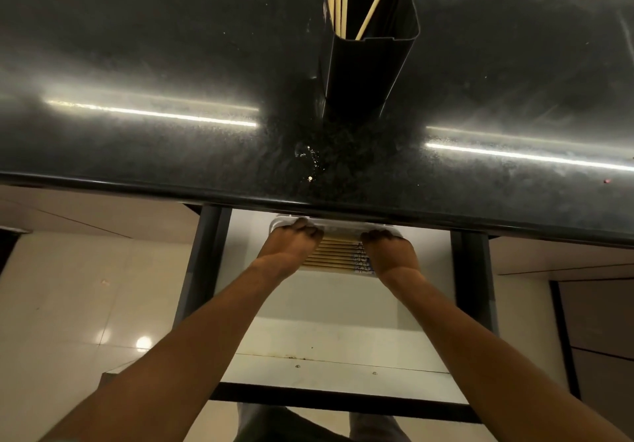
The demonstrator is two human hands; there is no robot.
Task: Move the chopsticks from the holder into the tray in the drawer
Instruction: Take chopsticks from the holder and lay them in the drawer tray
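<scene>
A tall black holder (363,74) stands on the dark countertop (171,139) with several wooden chopsticks (338,2) leaning inside it. Below the counter edge an open white drawer (336,335) holds a white tray (278,223), half hidden under the counter. Several chopsticks (338,254) lie side by side in the tray. My left hand (291,248) rests on the tray's left end with fingers curled over the chopsticks. My right hand (389,253) rests on the right end, fingers curled the same way. Whether either hand grips anything cannot be told.
The counter's front edge (308,201) overhangs the back of the drawer. Black drawer rails (202,263) run down both sides, and a black front bar (343,402) closes the drawer near me. Glossy pale floor tiles (85,304) lie to the left.
</scene>
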